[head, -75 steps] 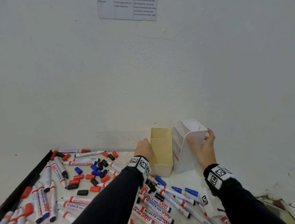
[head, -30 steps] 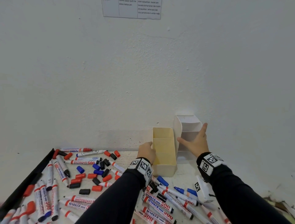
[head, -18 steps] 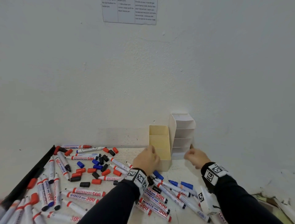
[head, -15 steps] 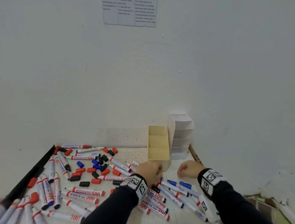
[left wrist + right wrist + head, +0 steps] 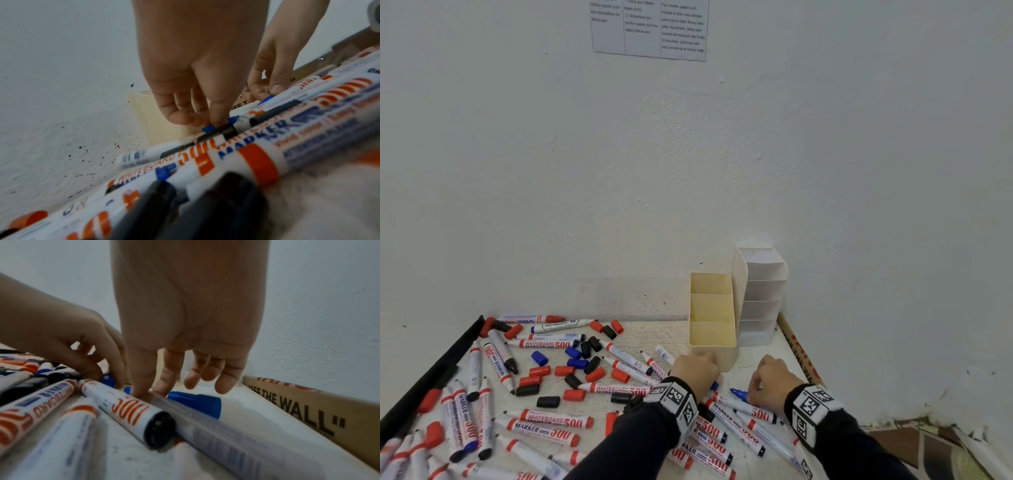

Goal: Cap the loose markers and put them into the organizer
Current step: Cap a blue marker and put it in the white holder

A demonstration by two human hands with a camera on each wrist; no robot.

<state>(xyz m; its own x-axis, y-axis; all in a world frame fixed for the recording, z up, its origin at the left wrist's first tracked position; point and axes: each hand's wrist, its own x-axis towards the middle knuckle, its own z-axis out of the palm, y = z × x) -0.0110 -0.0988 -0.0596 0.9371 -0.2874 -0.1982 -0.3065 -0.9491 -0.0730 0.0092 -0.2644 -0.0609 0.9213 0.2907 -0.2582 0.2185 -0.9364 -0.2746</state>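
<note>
Many white markers, uncapped, and loose red, blue and black caps lie across the table [image 5: 681, 334]. A cream organizer [image 5: 710, 318] and a taller white organizer [image 5: 762, 294] stand empty at the wall. My left hand [image 5: 697, 371] is just in front of the cream one and pinches a blue cap [image 5: 209, 129] on the tabletop. My right hand [image 5: 770, 380] is beside it, thumb and forefinger pinching a blue marker [image 5: 739, 394] that lies flat with its bare tip pointing left. Another blue cap [image 5: 195, 402] lies under the right fingers.
A black table edge [image 5: 431, 373] runs along the left. A printed cardboard strip [image 5: 298, 408] lies along the wall at the right. A paper sheet [image 5: 649, 29] hangs on the wall. Markers crowd the near table in front of both wrists.
Both hands left the organizers, which now stand against the wall, and came down toward me onto the marker pile. The left took hold of a blue cap, the right a blue marker.
</note>
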